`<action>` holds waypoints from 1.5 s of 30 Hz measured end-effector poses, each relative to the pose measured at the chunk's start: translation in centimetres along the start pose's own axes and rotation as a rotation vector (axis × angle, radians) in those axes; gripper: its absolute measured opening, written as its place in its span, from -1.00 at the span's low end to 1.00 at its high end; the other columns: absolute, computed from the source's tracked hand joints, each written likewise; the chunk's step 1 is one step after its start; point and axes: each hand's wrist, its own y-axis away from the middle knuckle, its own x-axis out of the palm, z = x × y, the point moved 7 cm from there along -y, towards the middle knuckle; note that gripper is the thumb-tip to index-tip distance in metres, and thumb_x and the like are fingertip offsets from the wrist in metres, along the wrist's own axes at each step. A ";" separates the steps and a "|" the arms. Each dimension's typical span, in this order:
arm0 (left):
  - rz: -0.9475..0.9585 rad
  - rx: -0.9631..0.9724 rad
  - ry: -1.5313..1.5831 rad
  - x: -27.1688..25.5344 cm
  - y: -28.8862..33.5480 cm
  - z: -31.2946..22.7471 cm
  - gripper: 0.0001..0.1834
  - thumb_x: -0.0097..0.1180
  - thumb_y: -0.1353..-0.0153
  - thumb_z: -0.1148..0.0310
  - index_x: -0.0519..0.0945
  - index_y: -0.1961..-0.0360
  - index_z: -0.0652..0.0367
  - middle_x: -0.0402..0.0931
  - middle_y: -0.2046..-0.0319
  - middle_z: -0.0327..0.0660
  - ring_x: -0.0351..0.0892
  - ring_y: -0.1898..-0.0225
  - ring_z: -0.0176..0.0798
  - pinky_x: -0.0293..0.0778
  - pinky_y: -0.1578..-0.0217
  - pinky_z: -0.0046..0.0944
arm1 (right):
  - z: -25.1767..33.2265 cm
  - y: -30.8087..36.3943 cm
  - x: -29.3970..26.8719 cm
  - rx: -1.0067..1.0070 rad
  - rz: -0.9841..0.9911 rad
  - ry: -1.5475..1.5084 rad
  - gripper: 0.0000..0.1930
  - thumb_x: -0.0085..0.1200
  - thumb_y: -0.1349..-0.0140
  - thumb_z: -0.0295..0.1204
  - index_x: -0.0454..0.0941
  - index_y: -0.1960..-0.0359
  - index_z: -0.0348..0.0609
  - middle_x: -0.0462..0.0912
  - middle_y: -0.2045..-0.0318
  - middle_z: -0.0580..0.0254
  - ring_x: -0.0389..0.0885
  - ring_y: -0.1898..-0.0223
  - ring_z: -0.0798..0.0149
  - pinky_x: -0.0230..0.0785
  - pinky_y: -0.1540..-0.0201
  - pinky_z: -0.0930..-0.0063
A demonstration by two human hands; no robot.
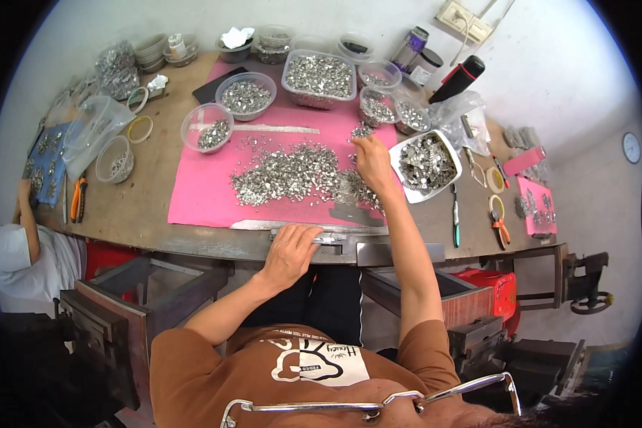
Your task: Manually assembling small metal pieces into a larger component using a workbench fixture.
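We work at a worn brown surface [150,203] against a pale wall [585,93], with a round clock [631,147] on the right. A pink sheet [200,182] covers the middle; clear tubs [321,102] holding bits stand toward the far side, and orange-handled pliers [501,228] lie at the right. At the far left, a person in a white shirt [32,260] is beside a blue sheet [52,187].

Our pile of metal bits [289,171] lies loose on the pink sheet. Its long axis runs left to right, roughly along the near edge; the bits are too small for us to tell where each points. Our right hand [372,164] points away from us, fingers bunched at a small clump [362,130]; we cannot tell whether its grip pinches anything. Our left hand [292,250] is at the front edge, fingers bent by a metal bar [328,239]; we cannot tell whether its grip is closed on it.
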 end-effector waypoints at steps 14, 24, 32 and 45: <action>-0.002 -0.006 0.052 -0.2 0.2 0.0 -0.61 0.23 -0.19 0.52 0.56 -0.07 0.26 0.55 0.05 -0.03 0.54 0.01 0.07 0.42 -0.11 0.04 | -2.6 -2.3 4.3 -0.102 0.028 0.231 -0.83 0.25 -0.24 -0.41 0.56 0.33 -0.26 0.62 0.32 -0.04 0.59 0.21 -0.13 0.42 0.10 0.00; -0.149 -0.061 -0.079 -9.3 -5.6 14.0 -0.73 0.07 -0.25 0.64 0.63 0.03 0.30 0.61 -0.03 0.04 0.63 -0.04 0.13 0.55 -0.05 -0.05 | 4.7 7.5 -3.7 0.035 0.244 -0.100 -0.79 0.24 -0.28 -0.44 0.47 0.41 -0.27 0.56 0.41 -0.04 0.54 0.37 -0.13 0.35 0.24 0.04; 0.000 -0.023 -0.121 -5.3 -9.6 19.3 -0.65 0.08 -0.26 0.57 0.64 -0.07 0.28 0.52 -0.22 0.11 0.48 -0.27 0.16 0.47 -0.24 -0.03 | 4.8 13.3 -4.2 0.058 0.182 -0.062 -0.86 0.30 -0.20 -0.52 0.54 0.39 -0.23 0.51 0.46 0.11 0.52 0.36 0.02 0.33 0.24 0.14; -0.025 0.130 -0.028 -5.8 -8.9 14.8 -0.73 0.12 -0.32 0.49 0.64 -0.02 0.28 0.58 -0.11 0.03 0.56 -0.14 0.14 0.48 -0.18 0.00 | 4.8 14.8 -4.4 0.134 0.010 -0.075 -0.89 0.30 -0.16 -0.56 0.58 0.36 -0.18 0.52 0.42 0.19 0.50 0.30 0.12 0.26 0.16 0.22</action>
